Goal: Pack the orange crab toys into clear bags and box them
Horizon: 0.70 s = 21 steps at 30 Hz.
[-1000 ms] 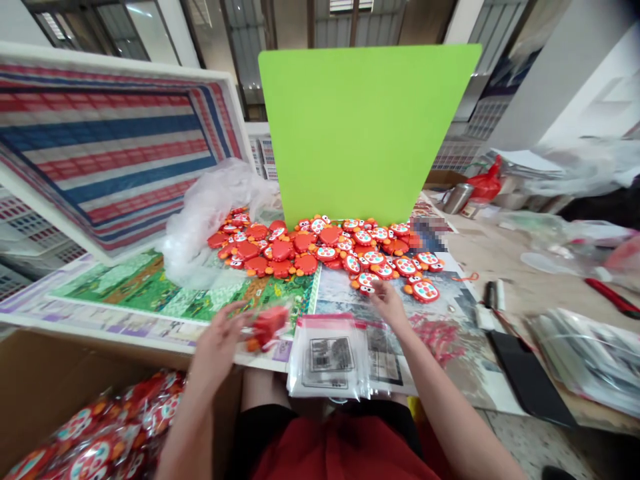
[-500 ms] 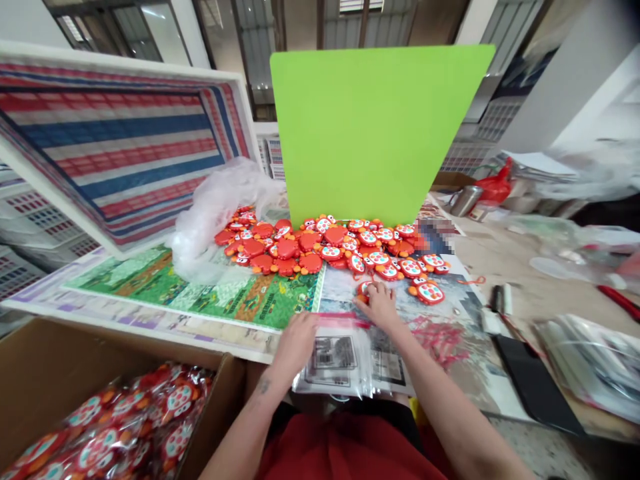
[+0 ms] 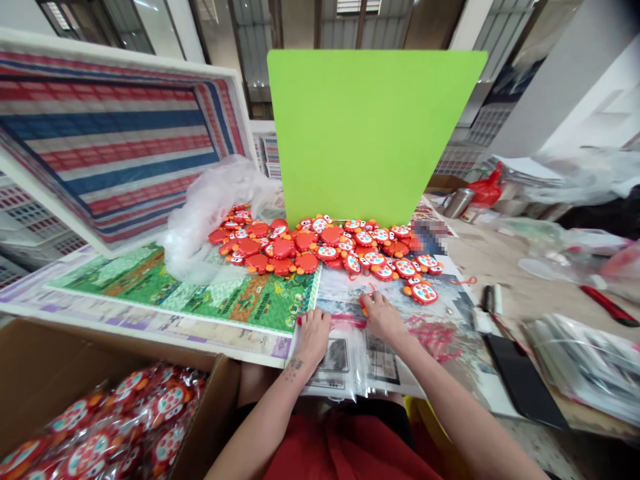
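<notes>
My right hand is closed around a red crab-shaped toy, mostly hidden by the fingers, with a thin orange cord sticking out above it. My left hand presses with bent fingers on the pink zip edge of a clear plastic zip bag at the table's front edge. Black print shows on the stacked bags. Just beyond both hands lies a heap of red crab toys, some with white, dotted faces up. One crab toy lies apart at the right of the heap.
A green board stands behind the heap. At left are a tilted striped-lined crate, crumpled plastic film and a cardboard box of bagged toys. Rightward lie pink strips, a black phone-like slab and a red-handled cutter.
My left hand has slid to the right along the bag's pink zip edge. My right hand, with the crab toy, has come away from the heap, closer to the bag.
</notes>
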Available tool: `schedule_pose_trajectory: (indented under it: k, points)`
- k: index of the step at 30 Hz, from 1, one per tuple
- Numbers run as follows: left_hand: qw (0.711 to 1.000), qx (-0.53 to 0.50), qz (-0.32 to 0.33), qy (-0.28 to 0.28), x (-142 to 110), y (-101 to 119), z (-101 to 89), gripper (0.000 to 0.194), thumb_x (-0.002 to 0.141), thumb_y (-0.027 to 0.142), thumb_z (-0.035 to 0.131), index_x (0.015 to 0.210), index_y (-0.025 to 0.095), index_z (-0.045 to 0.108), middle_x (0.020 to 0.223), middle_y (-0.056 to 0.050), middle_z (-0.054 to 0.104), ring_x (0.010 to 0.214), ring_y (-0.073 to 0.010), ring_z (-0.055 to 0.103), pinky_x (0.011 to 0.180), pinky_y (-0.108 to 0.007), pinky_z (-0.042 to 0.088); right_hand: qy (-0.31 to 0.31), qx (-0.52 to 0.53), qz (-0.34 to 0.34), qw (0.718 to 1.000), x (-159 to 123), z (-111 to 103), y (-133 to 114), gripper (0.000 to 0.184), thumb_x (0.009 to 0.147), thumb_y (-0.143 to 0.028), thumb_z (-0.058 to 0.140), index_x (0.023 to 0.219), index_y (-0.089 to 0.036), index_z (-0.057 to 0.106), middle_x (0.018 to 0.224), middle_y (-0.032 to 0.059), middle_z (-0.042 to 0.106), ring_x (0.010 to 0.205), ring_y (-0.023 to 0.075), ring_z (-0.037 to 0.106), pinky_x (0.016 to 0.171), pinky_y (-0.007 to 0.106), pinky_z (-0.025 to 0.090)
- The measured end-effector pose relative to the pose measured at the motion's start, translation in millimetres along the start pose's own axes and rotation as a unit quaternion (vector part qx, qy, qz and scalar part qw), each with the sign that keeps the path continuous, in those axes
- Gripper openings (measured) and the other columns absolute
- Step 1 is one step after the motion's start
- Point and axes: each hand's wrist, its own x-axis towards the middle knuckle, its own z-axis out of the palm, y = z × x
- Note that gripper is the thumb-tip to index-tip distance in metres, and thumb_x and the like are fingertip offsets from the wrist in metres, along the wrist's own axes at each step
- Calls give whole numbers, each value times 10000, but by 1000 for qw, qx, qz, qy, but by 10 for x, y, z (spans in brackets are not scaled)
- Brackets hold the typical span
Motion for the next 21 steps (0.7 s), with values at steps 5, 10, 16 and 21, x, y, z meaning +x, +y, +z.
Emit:
schedule_pose_trajectory:
  k: [5, 10, 16, 21]
  points:
    - [996, -71, 44, 39, -81, -58, 94, 174, 963, 265, 433, 949, 178, 584, 946, -70, 616, 932, -245, 523, 882, -409, 406, 77, 135, 38, 987, 97, -51, 324, 480, 792, -155, 526, 1269, -108, 543, 1129, 169, 570, 919, 249, 583, 821, 363, 454]
    - [985, -167, 24, 28, -70, -58, 74, 384, 938, 233, 460, 1320, 187, 465, 1023, -76, 636, 999, -247, 534, 909, -403, 416, 172, 446, 64, 876, 159, -192, 309, 390, 732, -338, 668, 1082, -168, 646, 1006, 95, 672, 898, 256, 615, 847, 429, 484]
    - [984, -176, 28, 23, -71, -50, 36, 433, 944, 212, 431, 1374, 160, 419, 1017, -88, 627, 989, -250, 529, 913, -408, 416, 80, 701, 11, 709, 140, -243, -120, 581, 689, -356, 766, 1207, -256, 524, 1072, 45, 662, 912, 209, 634, 817, 371, 525]
    - [986, -127, 98, 34, -76, -70, 104, 213, 952, 187, 440, 1073, 201, 615, 995, -65, 611, 955, -226, 520, 882, -391, 418, 103, 672, 17, 733, 249, 20, -318, 521, 697, -367, 742, 1163, -244, 544, 1142, 48, 636, 1003, 205, 607, 898, 373, 492]
